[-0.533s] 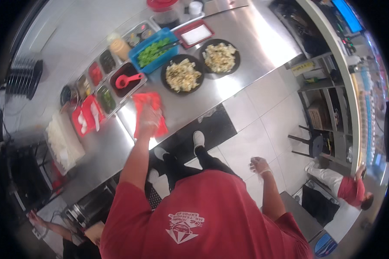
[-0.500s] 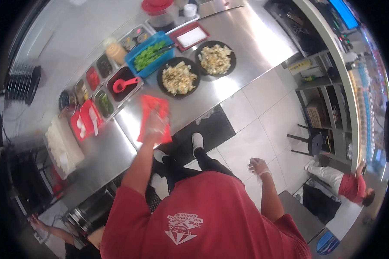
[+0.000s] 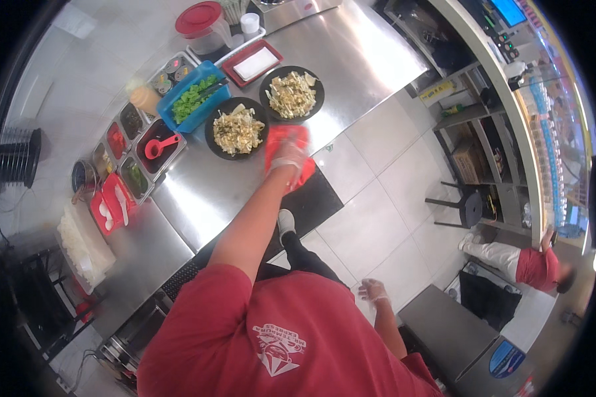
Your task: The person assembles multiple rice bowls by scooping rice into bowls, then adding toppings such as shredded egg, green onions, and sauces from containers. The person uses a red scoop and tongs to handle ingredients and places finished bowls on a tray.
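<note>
A red cloth (image 3: 300, 173) lies under my left hand (image 3: 288, 156) at the front edge of the steel counter (image 3: 202, 188). That hand wears a clear glove, and its fingers press on the cloth, slightly blurred. Just beyond it stand two dark round plates, the left plate (image 3: 213, 147) and the right plate (image 3: 318, 106), each heaped with chopped, pale yellow-white food (image 3: 291, 94). My right hand (image 3: 373, 291), also gloved, hangs over the floor at my side. Its fingers are loosely bent and apart, with nothing in them.
Behind the plates are a blue bin (image 3: 191, 106) of greens with tongs, a red tray (image 3: 237, 73) and a lidded pitcher (image 3: 203, 30). Metal topping pans, one holding a red scoop (image 3: 155, 149), line the left. A dark stool (image 3: 469, 208) and a person (image 3: 536, 270) are at right.
My left hand has slid the red cloth rightward along the counter edge, from left of the plates to just in front of them. The right hand still hangs without anything in it.
</note>
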A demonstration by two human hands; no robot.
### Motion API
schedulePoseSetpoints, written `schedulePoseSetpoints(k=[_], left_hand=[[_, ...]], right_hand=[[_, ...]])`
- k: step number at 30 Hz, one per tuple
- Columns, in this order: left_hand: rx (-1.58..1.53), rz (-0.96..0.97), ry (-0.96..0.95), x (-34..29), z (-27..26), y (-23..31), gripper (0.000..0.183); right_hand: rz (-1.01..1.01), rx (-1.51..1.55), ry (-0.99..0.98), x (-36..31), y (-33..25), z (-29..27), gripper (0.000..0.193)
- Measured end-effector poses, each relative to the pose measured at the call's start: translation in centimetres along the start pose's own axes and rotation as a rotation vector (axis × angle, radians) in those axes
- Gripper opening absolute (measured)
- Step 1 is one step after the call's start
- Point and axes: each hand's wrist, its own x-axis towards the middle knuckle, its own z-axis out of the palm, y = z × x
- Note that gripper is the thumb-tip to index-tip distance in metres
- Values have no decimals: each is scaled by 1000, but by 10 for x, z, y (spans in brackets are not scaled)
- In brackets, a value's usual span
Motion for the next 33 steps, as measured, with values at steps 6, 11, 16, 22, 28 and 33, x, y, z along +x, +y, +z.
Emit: schedulePoseSetpoints(k=[6,11,16,22,28,33], left_hand=[[528,372,-855,-109,7,15,37],[17,-39,-653,-211,-96,-101,42],[-741,-191,-228,-311,-214,-272,38],[-1828,272,276,-453,-284,-329,60],[-2072,540,883,-566,-345,-384,74],[-1881,704,1400,-665,-411,-479,75]], right_hand=[[117,-27,-32,8,-10,-3,39],[19,46,23,57,-36,-9,35],[-172,-387,-128,70,-109,10,41],[-205,-427,-132,46,-220,116,42],[-382,-557,-282,4,-273,248,39],[-419,-575,-308,-49,-247,340,37]])
